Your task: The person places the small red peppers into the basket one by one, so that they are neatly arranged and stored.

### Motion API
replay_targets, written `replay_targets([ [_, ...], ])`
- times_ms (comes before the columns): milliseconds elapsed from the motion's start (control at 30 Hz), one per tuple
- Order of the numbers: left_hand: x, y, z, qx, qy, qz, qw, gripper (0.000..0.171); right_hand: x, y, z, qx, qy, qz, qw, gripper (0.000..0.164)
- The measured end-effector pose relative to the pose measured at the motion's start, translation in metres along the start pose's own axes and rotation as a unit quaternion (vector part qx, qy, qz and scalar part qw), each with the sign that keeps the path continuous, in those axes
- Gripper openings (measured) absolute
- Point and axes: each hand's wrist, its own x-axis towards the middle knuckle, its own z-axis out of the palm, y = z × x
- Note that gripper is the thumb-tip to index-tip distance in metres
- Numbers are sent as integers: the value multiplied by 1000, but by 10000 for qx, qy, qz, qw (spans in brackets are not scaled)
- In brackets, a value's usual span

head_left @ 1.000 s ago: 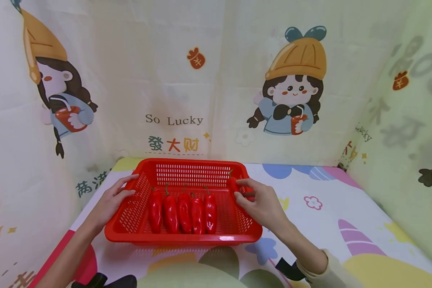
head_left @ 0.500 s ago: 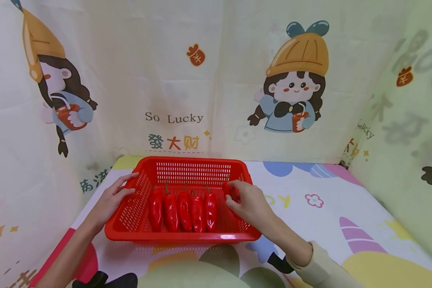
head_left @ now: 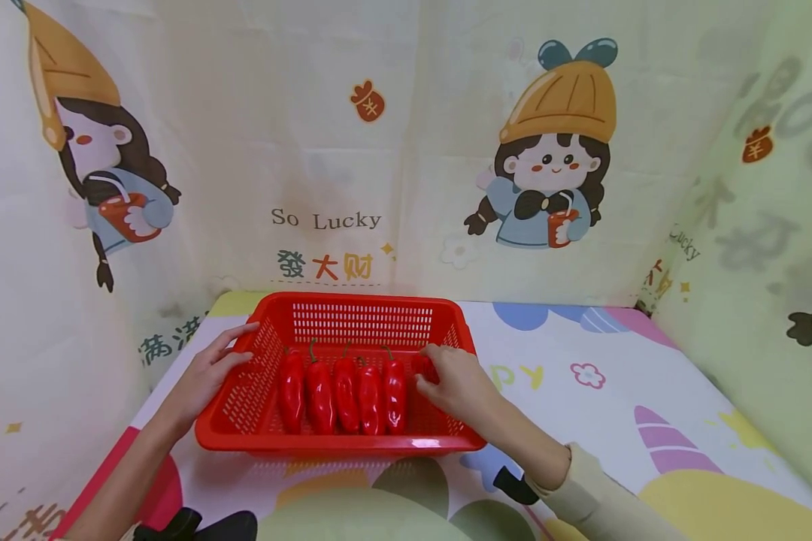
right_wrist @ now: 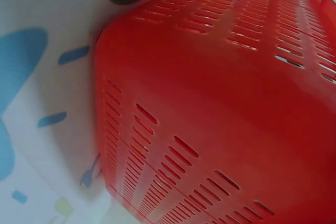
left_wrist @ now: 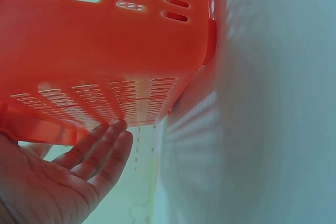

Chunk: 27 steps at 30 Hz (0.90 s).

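Observation:
A red plastic basket (head_left: pixel 341 445) with slotted walls stands on the table. Several glossy red chili peppers (head_left: pixel 346 394) with green stems lie side by side inside, from its left to its middle. At the left rim rests my left hand (head_left: pixel 206 376), thumb and a finger reaching over the edge. In the left wrist view, the other fingers (left_wrist: pixel 107 156) lie straight along the outside wall. My right hand (head_left: pixel 463 387) reaches in over the right rim and pinches another red chili pepper (head_left: pixel 424 365), mostly hidden by the fingers. The right wrist view shows the basket's outer wall (right_wrist: pixel 210 108), not the hand.
A printed cloth (head_left: pixel 568 406) covers the table around the basket. Behind stands a cream curtain (head_left: pixel 419 173) with cartoon figures, and similar curtains flank both sides. Black straps (head_left: pixel 514 485) are on the forearms.
My right hand has moved left and lower into the basket with the pepper, away from the right wall. My left hand stays at the rim; the row of peppers lies as before.

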Motion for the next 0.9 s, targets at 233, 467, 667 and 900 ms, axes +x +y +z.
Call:
replay_targets([
  [233, 0, 1, 0, 89, 3, 47, 9999, 60, -1, 0, 2, -71, -16, 84, 9999, 45],
  [467, 0, 3, 0, 76, -16, 72, 9999, 60, -3, 0, 1, -20, 135, 46, 9999, 45],
  [667, -1, 4, 0, 106, -14, 28, 9999, 61, -8, 0, -3, 602, 419, 247, 9970, 47],
  [900, 0, 4, -1, 184, -8, -19, 9998, 61, -17, 5, -8, 1334, 1305, 26, 9824, 37],
])
